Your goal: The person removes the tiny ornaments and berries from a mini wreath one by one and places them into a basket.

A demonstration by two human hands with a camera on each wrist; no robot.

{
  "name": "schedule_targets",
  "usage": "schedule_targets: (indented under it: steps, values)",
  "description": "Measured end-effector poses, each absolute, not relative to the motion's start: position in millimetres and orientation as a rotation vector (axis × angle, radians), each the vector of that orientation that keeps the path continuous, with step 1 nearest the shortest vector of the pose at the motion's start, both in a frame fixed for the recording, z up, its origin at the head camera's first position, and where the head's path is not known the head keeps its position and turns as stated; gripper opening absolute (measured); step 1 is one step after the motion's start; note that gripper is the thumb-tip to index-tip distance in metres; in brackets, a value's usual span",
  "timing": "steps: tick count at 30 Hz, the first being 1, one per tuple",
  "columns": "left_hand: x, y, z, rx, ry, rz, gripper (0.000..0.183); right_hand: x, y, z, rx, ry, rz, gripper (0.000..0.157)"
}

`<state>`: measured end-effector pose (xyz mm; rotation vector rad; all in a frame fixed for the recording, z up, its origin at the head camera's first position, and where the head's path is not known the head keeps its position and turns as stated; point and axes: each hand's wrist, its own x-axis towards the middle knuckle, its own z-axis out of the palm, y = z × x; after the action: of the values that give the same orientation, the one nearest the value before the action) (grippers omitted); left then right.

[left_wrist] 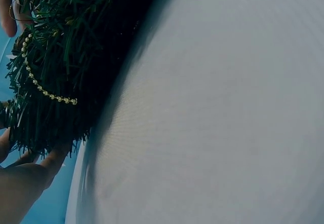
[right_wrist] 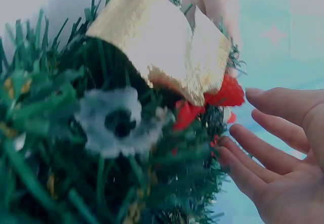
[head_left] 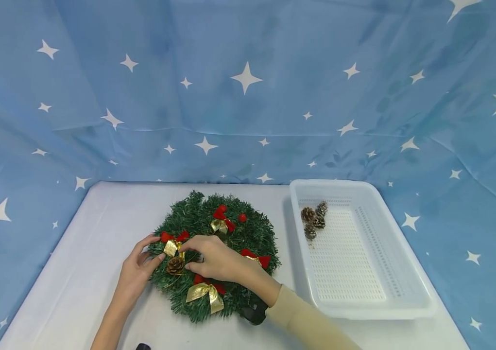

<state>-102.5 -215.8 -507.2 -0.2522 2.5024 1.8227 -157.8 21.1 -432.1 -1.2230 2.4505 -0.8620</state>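
A green tinsel wreath (head_left: 252, 228) lies on the white table, with red-and-gold bows around it. My left hand (head_left: 136, 270) grips its left edge, the thumb on top beside a brown pine cone (head_left: 175, 265). In the left wrist view that hand's fingers (left_wrist: 55, 160) press against the wreath's rim, near a string of gold beads (left_wrist: 45, 89). Over the wreath's middle reaches my right hand (head_left: 217, 257), its thumb and forefinger apart near the pine cone and a gold bow (head_left: 171, 248). The right wrist view shows its fingers (right_wrist: 263, 148) loosely spread beside a gold bow (right_wrist: 152, 31).
To the right stands a white plastic basket (head_left: 348, 311) with several pine cones (head_left: 313, 218) in its back left corner. A small black object (head_left: 143, 346) shows at the table's front edge. Blue star-patterned cloth (head_left: 213, 107) hangs behind and at both sides.
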Motion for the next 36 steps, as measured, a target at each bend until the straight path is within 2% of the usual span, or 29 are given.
schedule_targets:
  steps: [36]
  values:
    - [-102,-217,-508,-0.235,2.487,1.843,0.056,-153,-6,-454,-1.372,2.405,-0.790,0.041]
